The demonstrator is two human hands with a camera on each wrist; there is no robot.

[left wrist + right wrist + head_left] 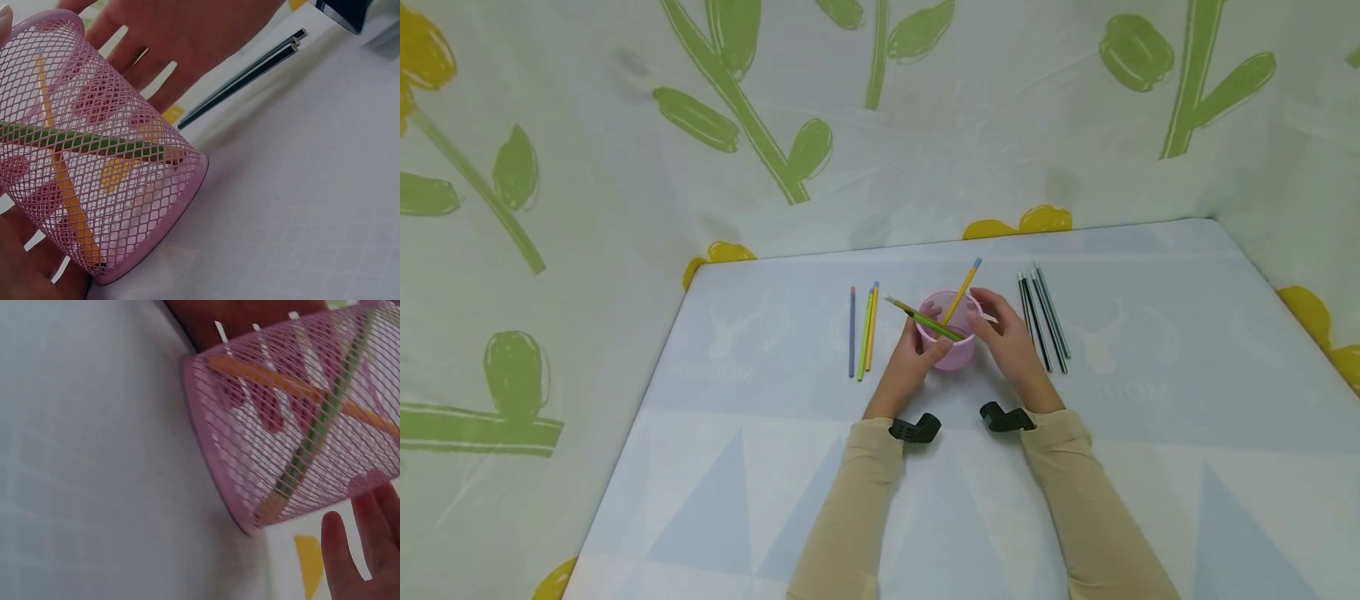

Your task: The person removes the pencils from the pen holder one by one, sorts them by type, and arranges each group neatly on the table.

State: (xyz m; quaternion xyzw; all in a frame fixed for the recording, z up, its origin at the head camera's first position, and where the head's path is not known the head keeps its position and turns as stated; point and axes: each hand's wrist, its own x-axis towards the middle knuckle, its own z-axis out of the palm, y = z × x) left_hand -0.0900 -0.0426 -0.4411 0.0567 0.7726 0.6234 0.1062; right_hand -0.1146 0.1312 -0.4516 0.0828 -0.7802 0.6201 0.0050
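Observation:
A pink mesh pencil cup (957,358) is between my two hands near the middle of the table. My left hand (910,360) holds its left side, thumb at the near rim and fingers round the far side. On the right, my right hand (1013,343) grips the cup's rim and side with thumb and fingers. Inside lean a yellow pencil (964,287) with a blue end and a green pencil (928,320); both show through the mesh in the wrist views. Whether the cup's base (181,203) touches the table cannot be told.
To the cup's left lie a purple pencil (852,333), a green pencil (867,337) and a yellow pencil (872,329). Several dark pencils (1043,321) lie to the right. A leaf-patterned wall covering (880,183) rises behind the pale table (760,350).

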